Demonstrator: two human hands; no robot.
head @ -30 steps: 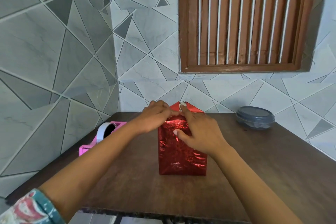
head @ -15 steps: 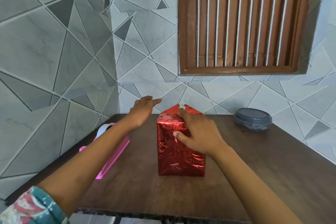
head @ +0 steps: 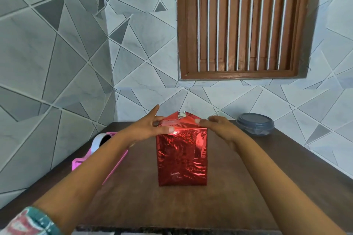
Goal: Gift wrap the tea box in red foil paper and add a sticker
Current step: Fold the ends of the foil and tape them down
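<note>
box (head: 181, 160): upright mid-worktop (head: 133, 206), wrapped in red foil (head: 191, 137), top folded to a peak.
left hand (head: 147, 127): at the top's left edge, thumb pressed on the fold, fingers (head: 155, 109) straight, gripping nothing.
right hand (head: 219, 129): thumb touching the top right corner, fingers relaxed.
foil: shiny, crinkled, patterned.

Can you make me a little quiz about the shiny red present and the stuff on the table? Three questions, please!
1. True or false: the red wrapped box lies flat on the table.
2. What sits to the left of the box? A) pink tape dispenser B) scissors C) ribbon roll
3. Fill in: the left hand and the right hand both touch the box at its ____.

Key: 1 false, it stands upright. 2 A. 3 top.
</note>
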